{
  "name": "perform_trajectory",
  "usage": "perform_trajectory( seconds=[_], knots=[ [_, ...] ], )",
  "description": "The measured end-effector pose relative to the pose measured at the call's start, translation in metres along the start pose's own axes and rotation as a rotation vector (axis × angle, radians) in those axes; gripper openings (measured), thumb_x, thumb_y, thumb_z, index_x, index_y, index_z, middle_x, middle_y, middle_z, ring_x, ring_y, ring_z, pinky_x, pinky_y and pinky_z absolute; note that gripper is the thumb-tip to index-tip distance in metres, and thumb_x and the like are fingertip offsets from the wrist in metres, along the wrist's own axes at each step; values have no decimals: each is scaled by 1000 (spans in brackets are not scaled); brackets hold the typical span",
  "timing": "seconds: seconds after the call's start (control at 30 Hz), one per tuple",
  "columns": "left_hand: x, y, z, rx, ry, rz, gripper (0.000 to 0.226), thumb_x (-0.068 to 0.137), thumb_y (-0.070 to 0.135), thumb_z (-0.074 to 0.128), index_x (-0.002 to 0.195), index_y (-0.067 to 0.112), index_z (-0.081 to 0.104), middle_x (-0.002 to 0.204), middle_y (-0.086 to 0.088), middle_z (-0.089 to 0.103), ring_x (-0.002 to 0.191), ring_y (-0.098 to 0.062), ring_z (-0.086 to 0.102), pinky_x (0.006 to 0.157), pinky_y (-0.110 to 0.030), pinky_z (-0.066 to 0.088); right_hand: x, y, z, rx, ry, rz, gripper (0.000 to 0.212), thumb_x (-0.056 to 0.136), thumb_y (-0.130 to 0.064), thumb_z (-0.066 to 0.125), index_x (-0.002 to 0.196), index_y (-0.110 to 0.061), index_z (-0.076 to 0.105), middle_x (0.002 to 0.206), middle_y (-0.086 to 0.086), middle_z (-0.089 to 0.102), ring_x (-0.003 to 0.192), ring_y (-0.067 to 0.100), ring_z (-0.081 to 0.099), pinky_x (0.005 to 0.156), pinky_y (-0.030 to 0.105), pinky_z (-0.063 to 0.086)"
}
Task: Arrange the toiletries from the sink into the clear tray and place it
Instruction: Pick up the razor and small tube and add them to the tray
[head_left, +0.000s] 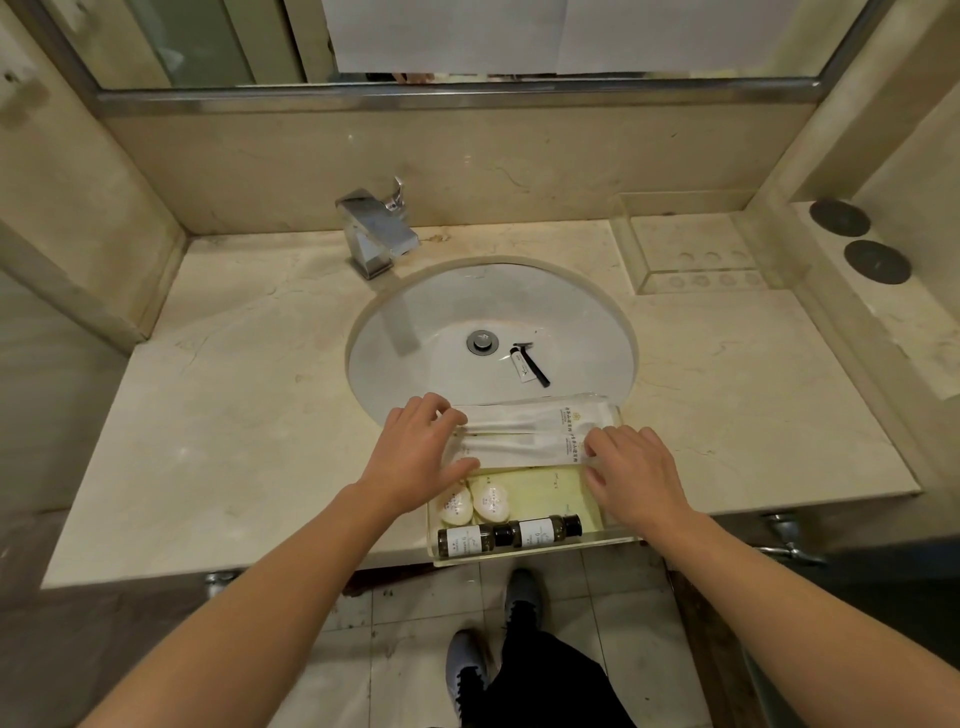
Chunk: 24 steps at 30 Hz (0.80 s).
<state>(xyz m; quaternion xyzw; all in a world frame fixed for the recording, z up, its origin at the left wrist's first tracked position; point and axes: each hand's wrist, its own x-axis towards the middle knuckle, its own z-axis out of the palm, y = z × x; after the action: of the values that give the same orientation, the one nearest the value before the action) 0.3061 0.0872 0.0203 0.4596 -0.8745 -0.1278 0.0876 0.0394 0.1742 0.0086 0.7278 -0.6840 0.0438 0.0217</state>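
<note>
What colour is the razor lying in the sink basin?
Black: the razor shows dark against the white basin, seen in the head view.

Hotel bathroom (marble sink (613, 343), mirror (218, 47))

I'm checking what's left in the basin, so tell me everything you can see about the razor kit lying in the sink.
The razor kit is a clear sealed packet holding a black-handled razor and a small white tube side by side. It lies flat and slanted on the white sink basin, just right of the metal drain. Neither hand touches it; its print is too small to read.
</note>
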Motion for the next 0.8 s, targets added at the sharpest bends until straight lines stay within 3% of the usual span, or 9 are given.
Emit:
perform_trajectory(
  seconds=[0.13,0.3,0.43,0.6,0.8],
  knots=[
    [11,-3,-5,-50,66,-68,47,84,51,61,117,17,61,115,-3,55,106,-21,52,91,-36,40,9,8,-4,65,24,46,13,78,-21,67,82,-19,55,71,-6,59,64,16,51,63,30,40],
    [34,-4,-10,-133,112,-191,41,89,45,59,118,16,59,117,-3,54,110,-22,50,93,-35,38,39,12,-12,302,29,294,5,89,-21,57,90,-17,54,71,-4,55,66,19,52,64,31,39],
    [60,0,-12,-200,118,-282,36,93,39,55,119,15,59,119,-2,54,115,-21,47,96,-34,37,69,19,-13,515,41,513,3,88,-19,54,88,-17,56,68,-3,58,65,21,56,58,37,47],
    [101,-4,-3,-276,-2,-405,33,93,35,54,119,14,57,121,-5,55,118,-24,47,99,-40,40,115,37,-5,711,-117,683,7,86,-18,52,84,-16,59,77,0,61,74,23,59,66,36,49],
    [154,-12,22,-345,-239,-595,31,90,33,56,116,16,56,119,-9,56,114,-28,49,97,-43,43,159,61,31,788,-443,640,4,85,-19,59,83,-17,61,91,2,63,84,21,59,74,31,46]
  ],
)
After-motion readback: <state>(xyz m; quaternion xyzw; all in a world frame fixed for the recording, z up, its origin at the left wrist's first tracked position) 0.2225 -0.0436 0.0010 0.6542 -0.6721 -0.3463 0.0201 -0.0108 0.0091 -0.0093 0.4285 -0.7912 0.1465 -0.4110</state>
